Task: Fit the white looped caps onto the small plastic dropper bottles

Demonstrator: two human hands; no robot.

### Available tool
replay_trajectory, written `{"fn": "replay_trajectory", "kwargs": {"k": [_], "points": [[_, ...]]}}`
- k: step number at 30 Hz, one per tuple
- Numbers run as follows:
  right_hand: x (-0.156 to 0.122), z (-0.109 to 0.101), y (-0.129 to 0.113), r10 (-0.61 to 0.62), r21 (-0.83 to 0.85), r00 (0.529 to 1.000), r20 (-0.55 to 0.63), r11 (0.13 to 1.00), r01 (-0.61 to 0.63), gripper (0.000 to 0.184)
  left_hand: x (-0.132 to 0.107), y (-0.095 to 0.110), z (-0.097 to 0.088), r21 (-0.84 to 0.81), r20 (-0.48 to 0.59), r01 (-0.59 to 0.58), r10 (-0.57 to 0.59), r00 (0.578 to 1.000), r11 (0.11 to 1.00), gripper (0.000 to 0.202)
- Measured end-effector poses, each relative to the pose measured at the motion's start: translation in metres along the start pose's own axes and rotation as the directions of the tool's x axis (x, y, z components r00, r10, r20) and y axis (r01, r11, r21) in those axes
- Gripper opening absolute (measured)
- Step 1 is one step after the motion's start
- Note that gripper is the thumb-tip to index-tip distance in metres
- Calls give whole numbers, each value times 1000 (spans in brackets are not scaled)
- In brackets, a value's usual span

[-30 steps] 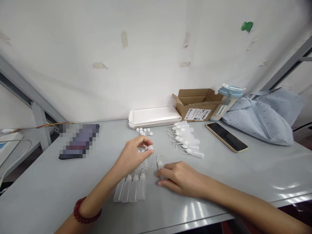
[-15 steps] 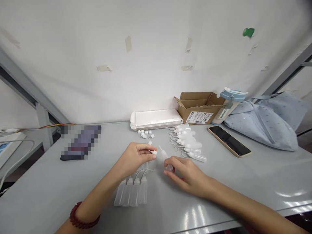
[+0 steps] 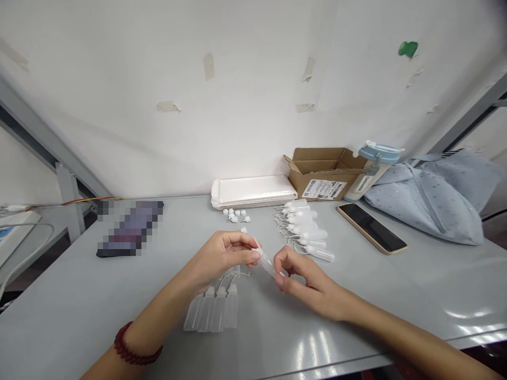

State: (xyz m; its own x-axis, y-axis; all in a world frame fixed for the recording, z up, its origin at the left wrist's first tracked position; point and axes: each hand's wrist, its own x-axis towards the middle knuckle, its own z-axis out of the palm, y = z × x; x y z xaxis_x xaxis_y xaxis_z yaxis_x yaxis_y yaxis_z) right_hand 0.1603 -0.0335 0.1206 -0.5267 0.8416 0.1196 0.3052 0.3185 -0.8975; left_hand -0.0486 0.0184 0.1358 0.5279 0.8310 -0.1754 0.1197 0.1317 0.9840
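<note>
A small translucent squeeze bottle [image 3: 267, 265] is tilted up to the left between my hands. My right hand [image 3: 307, 279] pinches it near its base with thumb and forefinger. My left hand [image 3: 225, 256] is closed at the neck end, its fingers around a small white cap [image 3: 259, 252], mostly hidden by the fingertips. The bottle's thin tip shows above those fingers. Below my left wrist, several capless-looking bottles [image 3: 216, 311] with thin bent tubes lie side by side. More bottles [image 3: 307, 228] form a row to the right, and loose white caps [image 3: 236, 215] lie behind my hands.
Against the wall are a stack of flat white packages [image 3: 253, 191] and an open cardboard box [image 3: 322, 177]. To the right stand a blue-lidded cup [image 3: 370, 171], a phone [image 3: 371, 228] and a pale blue bag [image 3: 428, 203]. A blurred dark item [image 3: 132, 229] lies at left.
The bottle in my right hand and the cap in my left hand have come together; my left fingers now meet the bottle's neck. My right grip has shifted slightly right and down.
</note>
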Motion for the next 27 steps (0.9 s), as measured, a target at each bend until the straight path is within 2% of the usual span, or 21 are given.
{"fn": "replay_trajectory", "kwargs": {"k": [3,5,8,12,16,20,27], "points": [[2,0,5,66,216,998,-22,975,-59,7,0,-1,4,-8,11,-29,29,1000,1000,12],[5,0,7,98,355,995,-34,931,-79,10,-1,-1,8,6,-48,-59,59,997,998,13],[7,-1,10,142,534,990,2,837,-121,12,-1,0,13,28,-150,-106,109,983,994,15],[8,-2,11,175,691,981,80,699,-181,10,-2,1,14,-33,-125,-110,105,987,993,17],[8,-3,10,181,734,976,117,647,-208,10,-2,2,12,-77,-92,-43,36,995,996,18],[8,-3,10,177,730,977,115,653,-204,10,-2,2,13,-33,-84,15,-17,996,999,21],[7,-5,14,156,701,979,133,683,-204,11,-4,3,16,-26,34,93,-92,995,995,34]]}}
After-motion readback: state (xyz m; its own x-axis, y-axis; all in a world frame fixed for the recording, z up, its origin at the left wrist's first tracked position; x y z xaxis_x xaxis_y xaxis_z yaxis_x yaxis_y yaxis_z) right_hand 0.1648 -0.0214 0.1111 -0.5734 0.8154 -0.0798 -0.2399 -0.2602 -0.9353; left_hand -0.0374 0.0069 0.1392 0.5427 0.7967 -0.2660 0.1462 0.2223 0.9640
